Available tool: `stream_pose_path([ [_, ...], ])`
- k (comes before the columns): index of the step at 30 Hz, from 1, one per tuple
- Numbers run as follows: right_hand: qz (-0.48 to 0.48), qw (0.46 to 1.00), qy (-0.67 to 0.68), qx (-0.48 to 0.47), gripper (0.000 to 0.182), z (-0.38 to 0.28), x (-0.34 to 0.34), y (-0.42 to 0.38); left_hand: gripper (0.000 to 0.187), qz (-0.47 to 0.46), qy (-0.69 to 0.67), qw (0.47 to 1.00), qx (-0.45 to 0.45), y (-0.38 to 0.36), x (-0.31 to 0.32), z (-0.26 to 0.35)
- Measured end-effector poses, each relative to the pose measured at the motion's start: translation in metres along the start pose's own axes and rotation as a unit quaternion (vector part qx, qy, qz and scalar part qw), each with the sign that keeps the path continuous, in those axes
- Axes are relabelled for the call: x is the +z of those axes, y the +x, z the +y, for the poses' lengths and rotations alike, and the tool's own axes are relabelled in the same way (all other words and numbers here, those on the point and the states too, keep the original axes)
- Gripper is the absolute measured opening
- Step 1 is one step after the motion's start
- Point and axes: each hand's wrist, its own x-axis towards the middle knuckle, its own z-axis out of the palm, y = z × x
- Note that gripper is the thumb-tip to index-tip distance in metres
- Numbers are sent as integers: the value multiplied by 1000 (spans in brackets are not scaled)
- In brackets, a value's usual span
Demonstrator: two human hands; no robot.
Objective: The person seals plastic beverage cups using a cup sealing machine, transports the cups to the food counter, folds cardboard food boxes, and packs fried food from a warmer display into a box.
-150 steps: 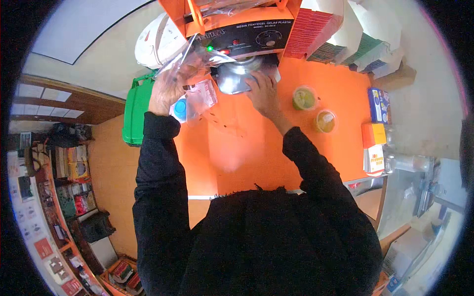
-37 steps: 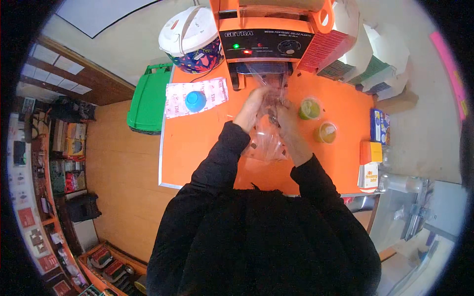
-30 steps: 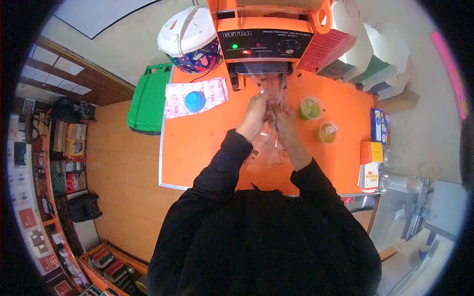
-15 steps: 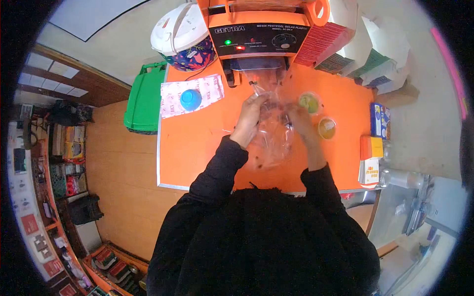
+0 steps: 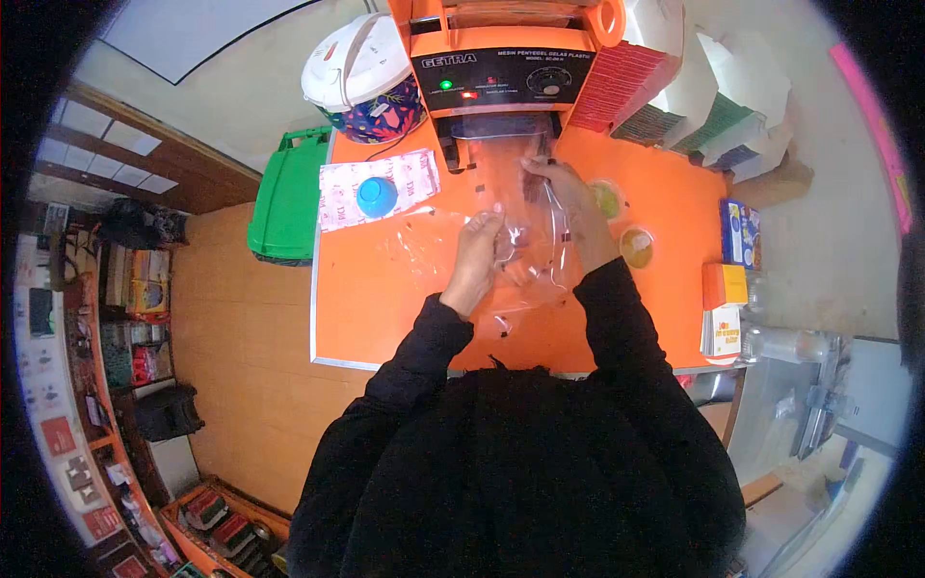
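I stand at an orange table (image 5: 385, 308) and hold a sheet of clear plastic film (image 5: 525, 255) with small dark marks. My left hand (image 5: 479, 252) pinches its lower left part above the table's middle. My right hand (image 5: 568, 197) grips its upper edge, raised toward the orange cup sealing machine (image 5: 501, 72) at the table's back. The film hangs crumpled between both hands. A second loose piece of clear film (image 5: 424, 241) lies on the table to the left of my left hand.
A blue lid (image 5: 376, 197) rests on a pink-printed packet. A white rice cooker (image 5: 361, 77) and a green bin (image 5: 284, 193) are at the left. Two filled cups, green (image 5: 609, 196) and yellow (image 5: 637, 247), stand right of my hands, with boxes (image 5: 737, 231) beyond.
Five seconds ago my hands were up at the machine, left holding film. Since then both came over the table with the film; now the right has lifted it toward the machine.
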Motion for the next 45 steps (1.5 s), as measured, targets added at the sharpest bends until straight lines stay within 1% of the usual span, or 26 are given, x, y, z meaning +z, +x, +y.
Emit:
stream_pose_path([
  [1,0,1000,0,-1,21,3,-5,3,29,0,0,1000,0,-4,0,-2],
  [3,-44,997,37,47,17,5,-10,8,34,-29,-4,999,11,-16,1,-6],
  [4,-44,997,37,47,17,6,-7,5,34,-29,-4,999,11,-19,-1,-9],
  [7,-8,998,61,28,15,14,4,-18,35,-30,29,999,2,-22,-11,-19],
  [9,25,999,12,20,16,15,7,-29,39,-62,64,996,-9,-24,-17,-16],
  [10,25,999,13,19,16,13,9,-34,39,-63,65,996,-9,-24,-22,-9],
  [12,90,994,38,50,17,11,13,-44,44,-35,220,975,19,-20,-31,8],
  [13,90,994,39,50,17,13,12,-46,44,-35,221,975,18,-9,-35,10],
  [15,85,995,40,38,19,17,12,-48,43,-21,166,974,154,21,-43,12],
  [16,84,995,40,38,19,18,13,-51,43,-20,167,974,155,27,-37,22],
  [17,95,993,38,52,18,19,15,-55,41,-82,49,992,82,34,-31,32],
  [18,107,991,36,67,18,19,16,-59,39,-144,-71,987,5,35,-24,39],
  [19,107,991,35,67,18,22,15,-61,39,-144,-71,987,5,35,-16,41],
  [21,85,994,52,51,18,27,13,-65,36,-119,15,993,14,36,0,40],
  [22,87,994,51,51,18,27,14,-69,36,-120,13,993,12,37,1,36],
  [24,81,994,65,28,19,28,17,-77,36,-100,58,990,80,36,2,29],
  [25,82,994,66,28,19,29,17,-79,36,-101,59,990,79,33,2,30],
  [27,87,994,62,34,21,36,16,-81,33,-81,1,997,11,23,-1,32],
  [30,88,990,91,56,22,47,15,-86,30,-78,9,997,7,12,-3,30],
  [34,117,988,69,75,21,47,17,-95,28,-79,49,995,20,9,-8,21],
  [36,100,989,86,59,20,49,15,-94,23,-78,-8,997,1,12,-11,16],
  [37,101,989,86,59,20,49,15,-94,23,-79,-8,997,1,14,-10,15],
  [39,99,992,63,45,19,49,15,-94,20,-62,-137,986,-74,16,-7,15],
  [42,120,990,48,58,19,50,18,-98,22,-92,-157,982,-59,7,7,14],
  [43,119,990,48,60,19,49,19,-99,22,-91,-158,982,-58,6,11,15],
  [45,93,994,5,57,20,44,17,-101,28,-139,-33,990,-18,7,17,17],
])
